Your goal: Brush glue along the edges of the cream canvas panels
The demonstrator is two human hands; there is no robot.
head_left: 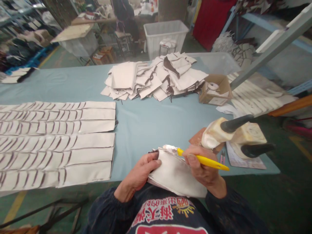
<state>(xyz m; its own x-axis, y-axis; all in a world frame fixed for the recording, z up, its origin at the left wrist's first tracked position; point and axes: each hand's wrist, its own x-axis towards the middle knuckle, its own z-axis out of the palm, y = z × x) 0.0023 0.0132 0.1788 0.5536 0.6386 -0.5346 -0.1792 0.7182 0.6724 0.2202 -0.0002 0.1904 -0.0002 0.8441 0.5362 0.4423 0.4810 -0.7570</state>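
The folded pale fabric bundle [176, 174] sits at six o'clock between both hands: the left hand [136, 174] clenches it with its fingers, while the right hand's [203, 165] fingers grasp a yellow-handled tool [203, 161] at its upper edge. At two o'clock, a cardboard box [215, 92] holds a pale roll [213, 86]; a white plastic bin [163, 37] stands at twelve, beyond the worktop [151, 130].

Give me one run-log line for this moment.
left hand: grasps white fabric panels | right hand: holds yellow-handled tool

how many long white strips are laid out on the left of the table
6 long white strips, in two groups on the blue table: upper three, lower three. Others could be hidden beneath them.
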